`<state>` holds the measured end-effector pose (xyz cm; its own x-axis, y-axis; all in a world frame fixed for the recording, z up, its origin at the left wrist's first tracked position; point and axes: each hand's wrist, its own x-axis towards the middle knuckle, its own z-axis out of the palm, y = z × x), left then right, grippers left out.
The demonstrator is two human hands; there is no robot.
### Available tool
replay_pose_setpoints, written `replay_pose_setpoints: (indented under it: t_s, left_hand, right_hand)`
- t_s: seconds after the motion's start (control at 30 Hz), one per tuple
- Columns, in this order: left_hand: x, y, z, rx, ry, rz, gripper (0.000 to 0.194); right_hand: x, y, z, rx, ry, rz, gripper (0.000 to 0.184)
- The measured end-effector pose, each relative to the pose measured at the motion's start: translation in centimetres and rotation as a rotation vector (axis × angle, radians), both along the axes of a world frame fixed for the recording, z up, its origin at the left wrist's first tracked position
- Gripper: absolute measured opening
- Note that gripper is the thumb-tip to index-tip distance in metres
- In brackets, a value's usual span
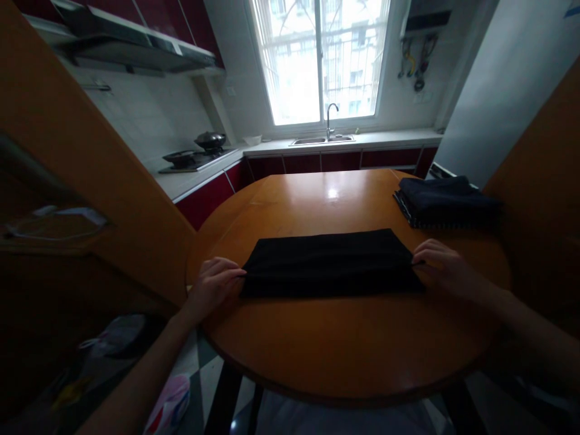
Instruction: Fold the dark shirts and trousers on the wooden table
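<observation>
A black piece of folded cloth (pixel 330 264), perhaps a garment, lies flat and wide across the wooden table (pixel 335 344). At its left end, my left hand (pixel 216 283) pinches the edge between thumb and fingers. My right hand (pixel 441 266) grips the opposite end the same way, with a small bit of dark fabric showing at the fingertips. Between the two hands the cloth looks stretched out straight. Its exact kind cannot be made out.
A stack of folded dark clothes (pixel 446 202) sits at the table's right rear. Beyond the table are a counter with a sink (pixel 324 140), a stove (pixel 199 160) with a lidded pan (pixel 211 140), and a fridge (pixel 493 84). A plastic bag (pixel 170 402) stands on the floor at left.
</observation>
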<state>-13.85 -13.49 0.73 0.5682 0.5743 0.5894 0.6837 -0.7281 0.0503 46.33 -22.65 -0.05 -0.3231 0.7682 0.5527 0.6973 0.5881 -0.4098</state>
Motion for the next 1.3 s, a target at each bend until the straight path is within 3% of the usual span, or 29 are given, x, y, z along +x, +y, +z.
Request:
replay_pose_setpoints:
  t_s: [0.13,0.33,0.6,0.7,0.8,0.87,0.97,1.03,1.13,1.2,1.3]
  left_hand:
    - [0.2,-0.9,-1.3,-0.022,0.002,0.009,0.021]
    - [0.2,-1.7,-1.0,-0.088,-0.137,0.016,0.024]
    - [0.1,-1.7,-1.8,-0.185,-0.074,-0.032,0.025]
    - [-0.2,-1.7,-0.7,-0.277,-0.014,-0.075,0.027]
    - [0.7,-1.3,1.7,-0.397,-0.017,-0.07,0.035]
    - [3.3,-0.4,3.3,-0.404,-0.052,-0.053,0.042]
    - [10.3,2.1,4.0,-0.359,0.028,-0.112,0.049]
    - [15.9,3.6,3.0,-0.314,0.11,-0.15,0.05]
    - [22.4,4.7,0.1,-0.274,0.274,-0.128,0.055]
    - [24.3,4.6,-1.8,-0.255,0.357,-0.114,0.059]
    - [24.2,3.9,-3.2,-0.252,0.397,-0.076,0.063]
  right_hand:
    - [-0.1,-0.7,-1.5,0.001,-0.08,0.026,0.016]
    - [0.3,-1.5,-1.2,0.045,-0.06,-0.033,0.015]
    - [-0.2,-2.1,-2.2,-0.022,-0.17,-0.014,0.021]
    - [-0.2,-2.6,-1.5,-0.054,-0.185,0.03,0.021]
    - [-0.3,-2.4,0.4,-0.146,-0.187,0.107,0.019]
    - [-1.1,-0.7,1.9,-0.152,-0.129,0.106,0.022]
    - [-4.6,4.4,3.2,-0.043,-0.037,-0.008,0.029]
    - [-8.4,8.0,2.8,-0.036,-0.095,-0.098,0.036]
    - [-14.5,11.3,0.6,-0.112,-0.267,-0.253,0.05]
    - [-17.3,11.8,-1.3,-0.168,-0.374,-0.262,0.056]
    - [-18.4,11.2,-3.3,-0.259,-0.423,-0.286,0.061]
